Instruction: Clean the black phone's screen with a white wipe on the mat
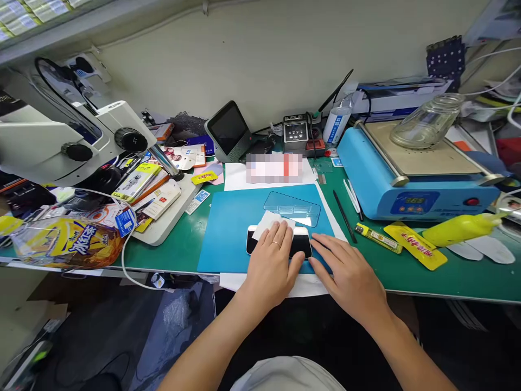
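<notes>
A black-screened smartphone [301, 243] with a light frame lies sideways on a blue mat [228, 217]. My left hand [273, 258] rests over it, fingers stretched out flat on a white wipe [266, 221] pressed against the screen; a ring is on one finger. The part of the wipe beneath the fingers is hidden. My right hand [352, 274] is open at the phone's right end, its thumb and fingertips touching or very near the edge. Just beyond the phone, a clear screen glass with a black border [293, 208] lies on the mat.
A blue heated machine [366, 179] bearing a glass jar [427, 122] stands right. Nearby lie a black pen-like tool [344, 214], tweezers [353, 198] and a yellow squeeze bottle [464, 229]. A microscope [122, 133] and a drink bottle [73, 241] are left; a soldering station [296, 133] stands behind.
</notes>
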The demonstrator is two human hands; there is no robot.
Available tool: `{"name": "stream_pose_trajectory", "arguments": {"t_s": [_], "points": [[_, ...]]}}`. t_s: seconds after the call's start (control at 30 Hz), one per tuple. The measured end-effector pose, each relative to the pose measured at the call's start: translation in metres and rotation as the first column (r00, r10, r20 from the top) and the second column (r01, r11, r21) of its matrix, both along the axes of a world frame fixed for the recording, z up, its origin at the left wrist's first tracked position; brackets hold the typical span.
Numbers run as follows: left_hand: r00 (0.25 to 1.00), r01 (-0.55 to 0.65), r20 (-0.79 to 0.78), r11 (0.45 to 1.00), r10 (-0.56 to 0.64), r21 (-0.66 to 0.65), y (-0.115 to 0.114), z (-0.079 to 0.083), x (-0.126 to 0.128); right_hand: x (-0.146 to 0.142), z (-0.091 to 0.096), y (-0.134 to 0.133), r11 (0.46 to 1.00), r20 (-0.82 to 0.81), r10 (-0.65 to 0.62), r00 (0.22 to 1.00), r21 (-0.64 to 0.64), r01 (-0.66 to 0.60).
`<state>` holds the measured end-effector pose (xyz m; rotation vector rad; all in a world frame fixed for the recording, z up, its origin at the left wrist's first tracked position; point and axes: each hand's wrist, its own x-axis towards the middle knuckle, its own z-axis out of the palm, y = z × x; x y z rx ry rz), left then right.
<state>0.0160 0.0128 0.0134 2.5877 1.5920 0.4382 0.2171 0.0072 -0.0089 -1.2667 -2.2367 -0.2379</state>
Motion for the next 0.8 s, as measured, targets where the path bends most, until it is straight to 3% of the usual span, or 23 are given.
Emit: {"name": "stream_pose_trajectory", "arguments": {"t_s": [0.23,0.5,0.7,0.8], "points": [[1.0,0.008,0.004,1.0,-0.008,0.003,-0.029,0.001,-0.014,-0.002,0.005,-0.001,1.0,0.004,-0.009,1.0,-0.025,0.009],[1.0,-0.018,0.001,1.0,0.018,0.005,-0.007,0.003,0.0,-0.001,0.003,0.0,1.0,-0.012,-0.011,1.0,-0.026,0.01],[1.0,-0.021,-0.021,0.999,0.021,0.027,-0.033,-0.002,-0.007,-0.003,0.006,-0.002,0.998,-0.026,-0.018,0.999,-0.059,0.017],[0.999,-0.005,-0.038,1.0,0.006,0.01,-0.029,-0.002,-0.006,-0.003,0.006,-0.002,0.999,-0.021,-0.021,1.0,-0.043,0.02]]}}
